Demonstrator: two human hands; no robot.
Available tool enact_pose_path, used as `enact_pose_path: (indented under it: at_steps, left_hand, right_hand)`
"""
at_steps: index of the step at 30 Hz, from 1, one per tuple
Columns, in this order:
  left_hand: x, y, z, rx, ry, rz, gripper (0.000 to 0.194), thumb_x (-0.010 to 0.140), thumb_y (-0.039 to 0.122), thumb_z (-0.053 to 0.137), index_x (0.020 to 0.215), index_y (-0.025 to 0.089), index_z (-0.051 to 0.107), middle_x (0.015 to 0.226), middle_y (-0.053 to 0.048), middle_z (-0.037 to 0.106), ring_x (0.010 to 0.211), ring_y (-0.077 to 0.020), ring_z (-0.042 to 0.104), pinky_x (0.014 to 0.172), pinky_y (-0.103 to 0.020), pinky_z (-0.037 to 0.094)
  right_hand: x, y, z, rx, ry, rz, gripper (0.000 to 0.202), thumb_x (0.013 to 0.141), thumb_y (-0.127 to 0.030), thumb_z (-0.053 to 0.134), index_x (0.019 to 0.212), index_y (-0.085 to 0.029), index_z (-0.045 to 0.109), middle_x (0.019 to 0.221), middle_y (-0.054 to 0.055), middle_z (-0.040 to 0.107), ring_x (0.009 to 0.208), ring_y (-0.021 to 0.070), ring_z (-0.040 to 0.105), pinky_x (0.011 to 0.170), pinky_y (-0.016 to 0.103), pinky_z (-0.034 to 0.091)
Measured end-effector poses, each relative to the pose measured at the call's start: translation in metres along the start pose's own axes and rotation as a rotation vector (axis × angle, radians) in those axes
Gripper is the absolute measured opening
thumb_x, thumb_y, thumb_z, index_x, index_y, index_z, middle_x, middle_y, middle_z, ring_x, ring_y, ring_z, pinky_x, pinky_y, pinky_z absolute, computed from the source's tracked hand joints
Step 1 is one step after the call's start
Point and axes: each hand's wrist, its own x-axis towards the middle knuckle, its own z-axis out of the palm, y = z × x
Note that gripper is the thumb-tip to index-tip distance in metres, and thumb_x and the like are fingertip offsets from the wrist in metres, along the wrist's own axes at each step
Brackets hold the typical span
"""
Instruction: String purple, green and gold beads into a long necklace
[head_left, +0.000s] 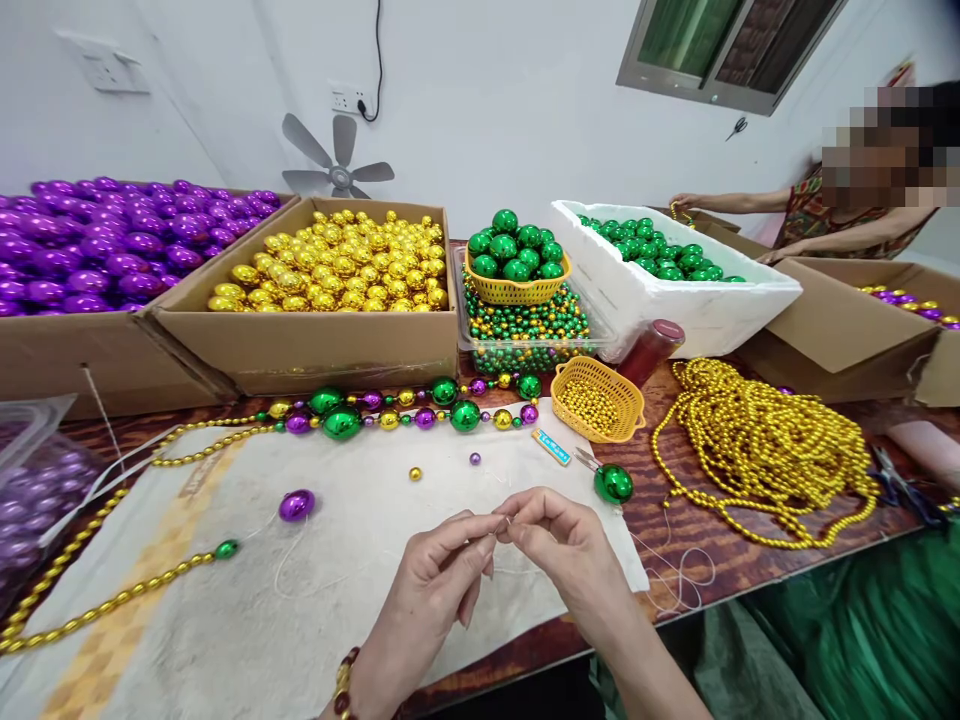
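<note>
My left hand (431, 585) and my right hand (570, 555) meet over the front of the white cloth (225, 600). Fingertips of both pinch a thin pale thread, with its ends hard to make out. Part of that thread seems to trail left towards a large purple bead (297, 505). Left of it, a gold bead string (142, 600) ends in a small green bead (226, 549). Beyond my fingers lie a small gold bead (415, 474) and a small purple bead (475, 459). A large green bead (613, 483) rests right of my right hand, partly over metal snips (583, 457).
Finished-looking mixed strands (341, 421) cross the cloth's back edge. Behind stand boxes of purple beads (90, 240) and gold beads (345, 265), and a foam box (675, 310). A yellow basket (634, 420) and coiled gold strings (772, 450) sit right. Another person (840, 220) works there.
</note>
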Motion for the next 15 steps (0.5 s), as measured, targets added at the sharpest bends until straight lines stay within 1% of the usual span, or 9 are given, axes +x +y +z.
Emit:
enact_pose_path:
  at_steps: [6, 15]
  left_hand:
    - [0.0, 0.0015, 0.001, 0.004, -0.01, 0.004, 0.028, 0.09, 0.031, 0.054, 0.113, 0.023, 0.068, 0.07, 0.003, 0.049, 0.04, -0.0007, 0.038, 0.042, -0.019, 0.027]
    - [0.0009, 0.0007, 0.0008, 0.01, -0.027, 0.005, 0.028, 0.09, 0.029, 0.053, 0.112, 0.022, 0.068, 0.069, 0.003, 0.049, 0.039, -0.0007, 0.038, 0.043, -0.019, 0.028]
  right_hand:
    - [0.0002, 0.0045, -0.0031, -0.002, 0.004, -0.002, 0.015, 0.085, -0.027, 0.066, 0.074, -0.017, 0.062, 0.093, 0.005, 0.067, 0.091, 0.0195, 0.06, 0.086, 0.034, 0.042]
    - [0.0001, 0.0019, -0.0036, -0.013, 0.015, 0.025, 0.014, 0.085, -0.025, 0.063, 0.074, -0.017, 0.062, 0.091, 0.005, 0.066, 0.089, 0.0193, 0.059, 0.084, 0.033, 0.043]
